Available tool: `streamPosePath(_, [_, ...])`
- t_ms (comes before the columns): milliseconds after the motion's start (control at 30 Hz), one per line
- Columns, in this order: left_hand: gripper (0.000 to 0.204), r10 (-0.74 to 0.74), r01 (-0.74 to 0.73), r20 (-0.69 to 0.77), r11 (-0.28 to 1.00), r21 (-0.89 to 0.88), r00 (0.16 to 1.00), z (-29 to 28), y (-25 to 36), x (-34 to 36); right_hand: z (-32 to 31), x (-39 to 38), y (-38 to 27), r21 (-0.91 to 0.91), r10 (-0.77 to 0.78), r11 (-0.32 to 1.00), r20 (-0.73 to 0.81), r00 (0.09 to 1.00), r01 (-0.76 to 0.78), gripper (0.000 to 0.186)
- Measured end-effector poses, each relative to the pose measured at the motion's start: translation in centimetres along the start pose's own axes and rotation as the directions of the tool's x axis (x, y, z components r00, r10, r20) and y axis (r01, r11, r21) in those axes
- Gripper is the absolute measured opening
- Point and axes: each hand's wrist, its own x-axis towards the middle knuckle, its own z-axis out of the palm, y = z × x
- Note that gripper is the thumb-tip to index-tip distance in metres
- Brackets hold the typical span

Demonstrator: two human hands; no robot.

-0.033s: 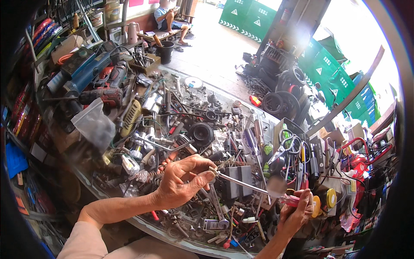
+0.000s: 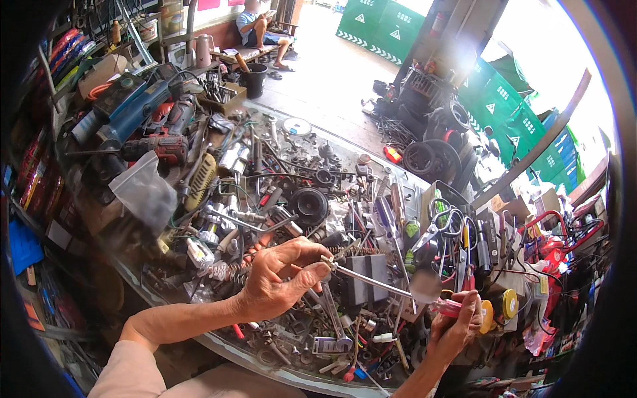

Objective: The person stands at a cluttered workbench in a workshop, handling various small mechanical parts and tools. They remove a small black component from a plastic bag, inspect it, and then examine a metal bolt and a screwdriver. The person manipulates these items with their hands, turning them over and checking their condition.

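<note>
My left hand (image 2: pixel 282 277) is closed over the middle of the bench, pinching a small metal part (image 2: pixel 328 261) between thumb and fingers. What kind of part it is I cannot make out. In my right hand (image 2: pixel 456 326), at the lower right, is a screwdriver (image 2: pixel 375 283) with a translucent red handle and a long steel shaft. The shaft points left, and its tip meets the small part at my left fingertips. A blurred round patch hides a bit of the shaft near the handle. Beneath the shaft lie a dark grey block (image 2: pixel 367 282) and a steel wrench (image 2: pixel 335 318).
Loose bolts, fittings and tools cover the workbench (image 2: pixel 279 363). A red cordless drill (image 2: pixel 156 149) and a clear plastic bag (image 2: pixel 142 192) lie left. Scissors (image 2: pixel 438 232) stand among tools at right. Beyond are tyres (image 2: pixel 431 159), a black bucket (image 2: pixel 253 81) and a seated person (image 2: pixel 257 30).
</note>
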Motion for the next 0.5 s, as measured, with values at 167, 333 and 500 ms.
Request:
streamPosePath(167, [0.025,-0.079,0.074,-0.041,0.99,-0.117,0.996,-0.17,-0.18,-0.04,1.54,-0.18,-0.79,0.146,-0.057,0.988,0.059,0.997,0.048,0.024])
streamPosePath(333, [0.026,-0.118,0.116,-0.014,0.986,-0.116,0.993,-0.38,-0.47,0.07,1.11,-0.48,-0.55,0.009,-0.054,0.998,-0.058,0.997,0.054,0.03])
streamPosePath(500, [0.025,-0.129,0.122,-0.036,0.978,-0.167,0.991,-0.36,-0.59,0.15,1.64,-0.56,-0.97,0.144,-0.08,0.986,-0.001,0.997,0.08,0.029])
